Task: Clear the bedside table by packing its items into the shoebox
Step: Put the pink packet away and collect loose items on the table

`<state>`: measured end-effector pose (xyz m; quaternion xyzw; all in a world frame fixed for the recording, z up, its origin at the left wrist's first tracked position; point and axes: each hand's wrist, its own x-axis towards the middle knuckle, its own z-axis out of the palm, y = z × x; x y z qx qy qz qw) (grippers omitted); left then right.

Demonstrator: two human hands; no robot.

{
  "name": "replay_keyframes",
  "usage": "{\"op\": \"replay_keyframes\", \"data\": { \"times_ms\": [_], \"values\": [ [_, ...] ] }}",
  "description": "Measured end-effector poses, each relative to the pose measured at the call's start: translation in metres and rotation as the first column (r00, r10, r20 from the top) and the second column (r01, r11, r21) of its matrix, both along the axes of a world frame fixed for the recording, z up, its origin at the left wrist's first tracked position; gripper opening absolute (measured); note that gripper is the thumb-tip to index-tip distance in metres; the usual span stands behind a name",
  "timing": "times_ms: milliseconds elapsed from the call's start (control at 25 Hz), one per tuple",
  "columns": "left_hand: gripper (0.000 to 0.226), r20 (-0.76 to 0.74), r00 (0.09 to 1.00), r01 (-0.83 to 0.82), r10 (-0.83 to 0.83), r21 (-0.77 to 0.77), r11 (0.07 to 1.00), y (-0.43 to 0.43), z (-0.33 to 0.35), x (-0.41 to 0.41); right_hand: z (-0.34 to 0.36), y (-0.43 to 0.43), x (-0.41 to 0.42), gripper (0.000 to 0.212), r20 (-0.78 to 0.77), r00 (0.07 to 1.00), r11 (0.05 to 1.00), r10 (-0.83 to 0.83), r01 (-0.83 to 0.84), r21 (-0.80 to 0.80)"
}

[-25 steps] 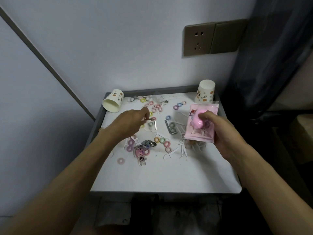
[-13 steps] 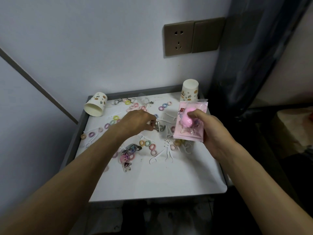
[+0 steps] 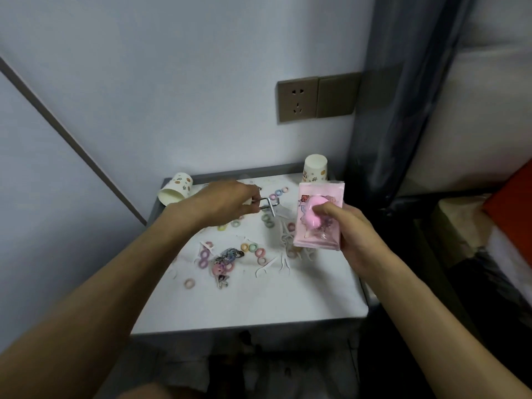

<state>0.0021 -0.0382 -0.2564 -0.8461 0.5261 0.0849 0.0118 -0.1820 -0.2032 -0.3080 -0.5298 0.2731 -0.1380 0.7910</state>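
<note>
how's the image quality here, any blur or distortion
Head view: dim and soft overall; left hand and the hex keys it pinches look slightly smeared; the pink packet in the right hand is clearer; wide-angle lens slants the curtain.

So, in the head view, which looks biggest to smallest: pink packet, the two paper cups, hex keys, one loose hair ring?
1. Pink packet, though held nearer the camera.
2. Standing cup and tipped cup: alike, unranked.
3. Hex keys.
4. Hair ring.
</note>
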Motion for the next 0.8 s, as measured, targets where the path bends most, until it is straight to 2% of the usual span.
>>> {"op": "replay_keyframes", "data": {
  "times_ms": [200, 320, 440, 560, 640, 680, 720, 800],
  "values": [
    [0.01, -0.167, 0.986, -0.023, -0.004, -0.162, 0.986, -0.026, 0.062, -0.069, 0.072, -0.01, -0.064, 0.032, 0.081, 0.996, 0.983, 0.046, -0.031, -0.183],
    [0.011, -0.255, 0.962, 0.023, -0.098, -0.28, 0.96, -0.07, 0.09, -0.129, 0.128, -0.056, -0.134, 0.035, 0.073, 0.997, 0.949, -0.03, 0.051, -0.31],
    [0.012, -0.29, 0.935, 0.102, -0.205, -0.334, 0.937, -0.129, 0.109, -0.191, 0.156, -0.114, -0.215, 0.031, -0.016, 0.993, 0.901, -0.113, 0.096, -0.422],
    [0.009, -0.261, 0.927, 0.175, -0.27, -0.334, 0.926, -0.189, 0.113, -0.247, 0.154, -0.17, -0.292, 0.028, -0.155, 0.979, 0.897, -0.133, 0.053, -0.439],
    [0.007, -0.237, 0.922, 0.214, -0.305, -0.343, 0.915, -0.23, 0.107, -0.28, 0.148, -0.213, -0.339, 0.026, -0.282, 0.954, 0.879, -0.1, -0.048, -0.474],
    [0.009, -0.227, 0.923, 0.223, -0.311, -0.346, 0.912, -0.249, 0.102, -0.294, 0.144, -0.235, -0.357, 0.027, -0.391, 0.918, 0.84, -0.065, -0.161, -0.518],
    [0.012, -0.213, 0.925, 0.228, -0.314, -0.348, 0.909, -0.269, 0.096, -0.306, 0.142, -0.255, -0.371, 0.03, -0.527, 0.85, 0.786, -0.032, -0.304, -0.538],
    [0.016, -0.165, 0.936, 0.237, -0.31, -0.353, 0.905, -0.303, 0.085, -0.324, 0.134, -0.284, -0.384, 0.042, -0.777, 0.629, 0.645, 0.031, -0.607, -0.465]
  ]
}}
